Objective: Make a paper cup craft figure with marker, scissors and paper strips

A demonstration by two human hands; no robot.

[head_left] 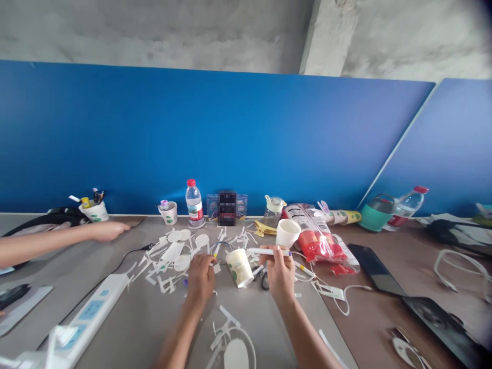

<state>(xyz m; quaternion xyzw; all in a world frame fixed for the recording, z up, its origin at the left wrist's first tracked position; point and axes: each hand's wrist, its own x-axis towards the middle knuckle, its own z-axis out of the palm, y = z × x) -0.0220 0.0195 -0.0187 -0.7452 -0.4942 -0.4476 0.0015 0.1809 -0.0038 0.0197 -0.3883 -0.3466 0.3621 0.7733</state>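
My right hand (280,271) pinches a white marker (265,251) with a purple end, held level above the table. My left hand (202,277) is low over the cut paper scraps (172,253), back of the hand up and fingers curled; whatever is under them is hidden. Between both hands a printed paper cup (239,268) leans at a tilt, touching neither clearly. Just beyond the marker stands a plain white cup (288,233). Dark-handled scissors (265,280) lie partly covered beside my right hand.
Another person's hand (109,231) reaches in from the left. A power strip (96,310), water bottle (194,205), pen cup (168,213), glass jar (273,209), red-and-white bag (313,233) and dark phone (374,269) surround the scraps. A blue partition (215,133) stands behind.
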